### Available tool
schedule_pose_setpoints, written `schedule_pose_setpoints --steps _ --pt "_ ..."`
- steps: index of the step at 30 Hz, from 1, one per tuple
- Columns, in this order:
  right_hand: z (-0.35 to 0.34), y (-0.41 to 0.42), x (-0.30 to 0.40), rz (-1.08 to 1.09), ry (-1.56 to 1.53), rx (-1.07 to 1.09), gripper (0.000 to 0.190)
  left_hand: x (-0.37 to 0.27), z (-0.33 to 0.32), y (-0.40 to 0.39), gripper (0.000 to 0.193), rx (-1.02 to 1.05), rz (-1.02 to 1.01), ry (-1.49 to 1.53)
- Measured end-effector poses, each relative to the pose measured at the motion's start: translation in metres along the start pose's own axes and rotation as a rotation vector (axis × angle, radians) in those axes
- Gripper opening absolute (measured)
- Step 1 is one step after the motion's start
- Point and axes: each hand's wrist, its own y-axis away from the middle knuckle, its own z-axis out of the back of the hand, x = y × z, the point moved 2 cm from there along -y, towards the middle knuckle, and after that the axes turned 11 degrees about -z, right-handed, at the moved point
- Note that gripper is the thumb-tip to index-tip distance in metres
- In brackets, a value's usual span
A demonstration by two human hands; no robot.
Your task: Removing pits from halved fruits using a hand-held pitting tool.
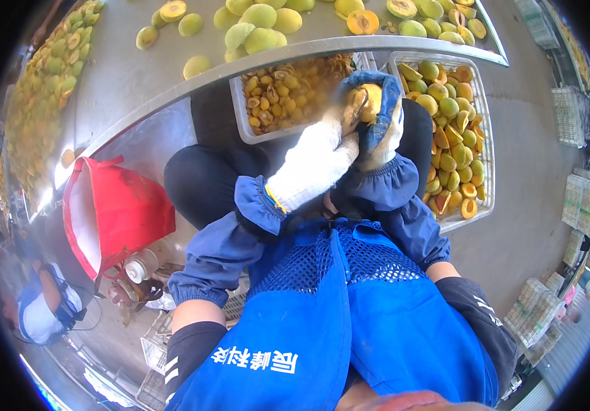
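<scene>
My right hand (381,120), in a white knit glove with a blue coated palm and fingers, curls around a yellow-orange mango-like fruit (373,100). My left hand (326,146), in a white knit glove with stained fingertips, meets it from the left. A thin, dark, curved blade (363,106) shows at the left fingers against the fruit; its handle is hidden in the glove. Both hands are above the right end of a white crate (246,131) of yellow pits and scraps. To the right stands a white crate (487,169) of green-yellow fruit, several pieces cut with orange flesh showing.
A metal table (120,67) with a raised rim carries whole and cut fruit (259,25), with a large heap (53,92) at far left. Beside my left knee stand a red bag (130,205) and a jar (141,266). Another person (46,308) is at left; stacked crates (533,308) are at right.
</scene>
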Motion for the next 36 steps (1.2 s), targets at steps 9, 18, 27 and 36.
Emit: schedule_pose_setpoints --steps 9,18,27,36 --pt "-0.007 0.004 -0.024 -0.301 -0.740 -0.020 0.042 -0.004 -0.008 0.007 0.036 -0.118 -0.050 -0.061" --pt "0.011 -0.007 0.041 -0.148 -0.606 0.179 0.025 -0.004 -0.001 0.011 0.029 -0.202 -0.340 -0.317" --pt "-0.002 -0.003 0.029 -0.150 -0.876 0.087 0.046 -0.001 0.013 0.000 0.039 0.185 0.078 0.293" --pt "0.012 -0.011 0.047 0.021 -0.379 0.189 0.035 -0.013 0.014 0.004 0.040 0.018 -0.094 -0.303"
